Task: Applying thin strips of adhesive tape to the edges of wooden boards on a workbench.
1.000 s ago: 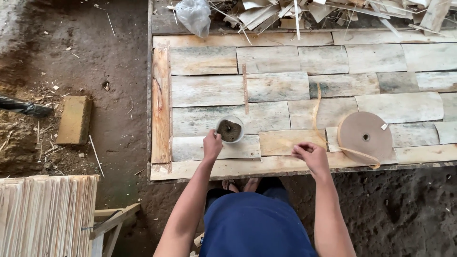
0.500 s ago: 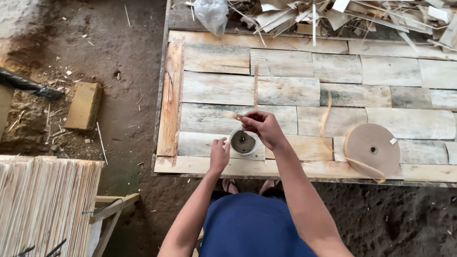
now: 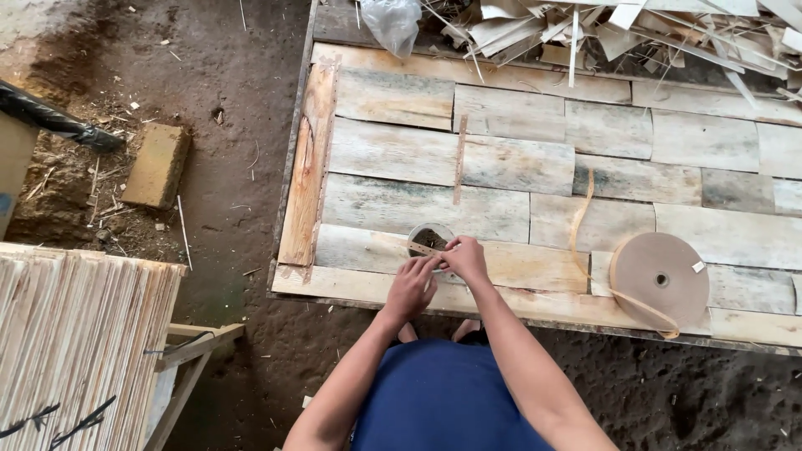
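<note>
I am pinching a short paper strip in both grips, left hand and right hand, over the small cup, with the tape roll at three o'clock and most seams in the veneer sheets not yet taped.

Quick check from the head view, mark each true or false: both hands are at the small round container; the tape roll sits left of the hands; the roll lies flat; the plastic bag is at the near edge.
1. Both hands, left hand and right hand, are at the small round container. True.
2. The tape roll sits left of the hands. False: it is to their right.
3. The roll lies flat on the board table. True.
4. The plastic bag is at the near edge. False: it is at the far edge.
</note>
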